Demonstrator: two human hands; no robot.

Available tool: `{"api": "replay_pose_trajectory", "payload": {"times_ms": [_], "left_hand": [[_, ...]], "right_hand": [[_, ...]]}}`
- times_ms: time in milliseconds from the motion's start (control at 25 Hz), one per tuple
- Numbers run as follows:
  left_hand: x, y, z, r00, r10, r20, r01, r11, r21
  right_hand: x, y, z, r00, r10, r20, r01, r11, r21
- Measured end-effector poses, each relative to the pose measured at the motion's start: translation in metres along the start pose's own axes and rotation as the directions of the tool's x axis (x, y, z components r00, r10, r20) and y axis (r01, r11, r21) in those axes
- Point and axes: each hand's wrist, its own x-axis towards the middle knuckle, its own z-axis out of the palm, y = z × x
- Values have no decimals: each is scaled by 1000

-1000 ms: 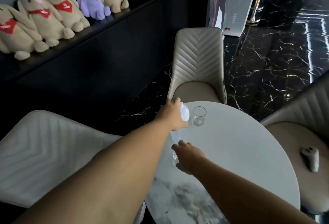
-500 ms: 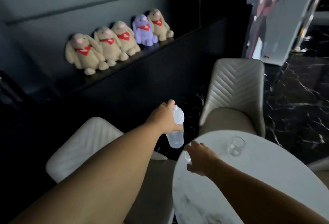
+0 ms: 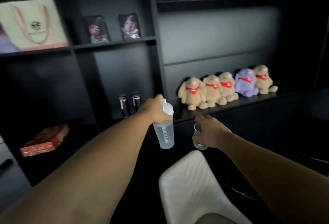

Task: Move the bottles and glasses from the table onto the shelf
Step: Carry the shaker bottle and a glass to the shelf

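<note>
Both arms reached out toward the dark shelf unit (image 3: pixel 222 115). Left hand (image 3: pixel 153 110) closed around the upper part of a clear shaker bottle (image 3: pixel 164 131), white lid (image 3: pixel 167 109) showing just above the grip; bottle hung upright in the air, "MYPROTEIN" printed down its side. Right hand (image 3: pixel 209 131) wrapped round a small clear glass (image 3: pixel 198 137) from the side, glass upright, also off any support. Bottle and glass near each other, apart, both in front of and below the shelf ledge. Row of plush rabbits (image 3: pixel 226 86) sat on that ledge. Pale chair back (image 3: pixel 192 184) below the hands.
</note>
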Motion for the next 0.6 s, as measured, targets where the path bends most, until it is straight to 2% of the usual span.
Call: {"api": "replay_pose_trajectory", "payload": {"times_ms": [160,280,600], "left_hand": [[15,-138,-63,995,-99,-29,99,995,-14],[28,-217,-87,990,-137,-30,136,991,-16],[110,-341,-63,978,-210,-10,209,975,-69]], "right_hand": [[84,-100,27,999,-52,-10,52,999,-1],[135,-148,50,998,-63,-10,63,998,6],[262,-193,143,993,-63,97,60,998,32]]}}
